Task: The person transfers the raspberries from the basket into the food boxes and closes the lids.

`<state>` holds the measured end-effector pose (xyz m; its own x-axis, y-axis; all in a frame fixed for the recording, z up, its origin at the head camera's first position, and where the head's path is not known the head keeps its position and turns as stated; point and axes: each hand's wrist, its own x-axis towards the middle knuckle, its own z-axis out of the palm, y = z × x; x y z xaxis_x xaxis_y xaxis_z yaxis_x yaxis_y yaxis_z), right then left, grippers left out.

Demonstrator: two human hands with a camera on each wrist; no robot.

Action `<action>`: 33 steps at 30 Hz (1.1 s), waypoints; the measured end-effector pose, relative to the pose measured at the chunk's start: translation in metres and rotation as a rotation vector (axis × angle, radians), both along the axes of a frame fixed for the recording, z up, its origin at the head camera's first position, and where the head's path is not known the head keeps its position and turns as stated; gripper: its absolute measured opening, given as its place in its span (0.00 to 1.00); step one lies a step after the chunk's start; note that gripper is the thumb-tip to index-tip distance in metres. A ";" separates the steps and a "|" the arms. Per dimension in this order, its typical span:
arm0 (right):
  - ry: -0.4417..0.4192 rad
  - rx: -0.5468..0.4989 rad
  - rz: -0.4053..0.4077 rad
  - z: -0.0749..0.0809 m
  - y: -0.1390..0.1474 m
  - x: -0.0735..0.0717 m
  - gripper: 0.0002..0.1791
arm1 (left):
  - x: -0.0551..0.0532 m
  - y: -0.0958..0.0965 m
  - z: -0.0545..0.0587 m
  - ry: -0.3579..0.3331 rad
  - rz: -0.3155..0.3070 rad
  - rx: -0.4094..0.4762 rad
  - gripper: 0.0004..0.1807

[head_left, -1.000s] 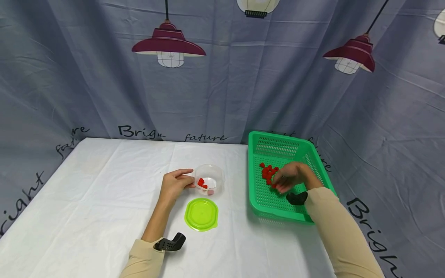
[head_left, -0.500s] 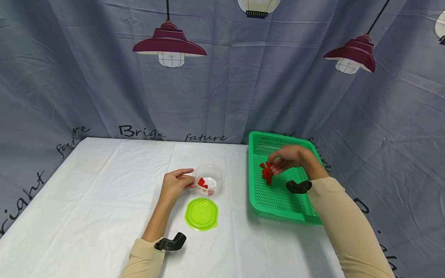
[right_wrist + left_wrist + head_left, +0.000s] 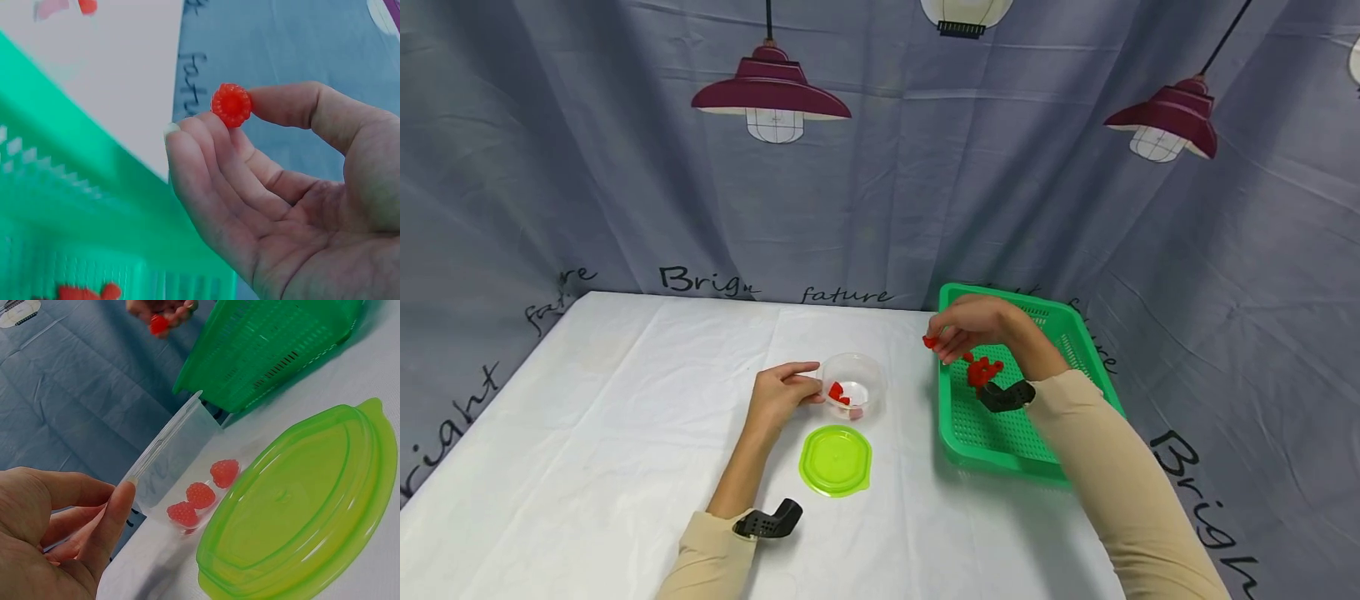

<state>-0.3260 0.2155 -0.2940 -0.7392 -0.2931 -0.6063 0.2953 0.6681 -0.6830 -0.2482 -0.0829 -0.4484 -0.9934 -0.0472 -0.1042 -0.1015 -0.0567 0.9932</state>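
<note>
My right hand [image 3: 981, 325] pinches one red raspberry [image 3: 231, 105] between thumb and fingertip, above the left rim of the green basket [image 3: 951, 446]. More raspberries [image 3: 981, 371] lie clustered inside that basket. On the white tabletop, my left hand [image 3: 778, 396] holds the rim of a clear round plastic container [image 3: 172, 447] between thumb and fingers. Several raspberries [image 3: 200, 495] rest at the container's bottom, seen through its wall in the left wrist view. Just in front of the container a bright green lid [image 3: 835, 461] lies flat.
A white cloth [image 3: 587, 442] covers the table. Behind and to the right hangs a grey-blue curtain [image 3: 880, 192] printed with lamps and lettering. The basket stands at the table's right side, and its raised wall lies between its raspberries and the container.
From down in the basket, my right hand has risen and moved left to the rim, now carrying a raspberry. The left hand, container and lid keep their places.
</note>
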 end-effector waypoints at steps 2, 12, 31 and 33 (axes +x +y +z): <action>-0.006 0.002 0.010 -0.005 -0.013 0.000 0.20 | 0.005 -0.001 0.008 0.003 -0.013 -0.004 0.19; -0.050 0.013 0.037 -0.031 -0.060 -0.001 0.14 | -0.002 0.000 -0.003 -0.004 -0.012 0.003 0.19; -0.082 0.036 0.024 -0.071 -0.091 0.002 0.08 | -0.001 0.000 -0.004 0.012 -0.020 -0.008 0.19; -0.082 0.032 0.029 -0.072 -0.091 0.002 0.09 | -0.002 0.000 -0.003 0.016 -0.021 -0.001 0.19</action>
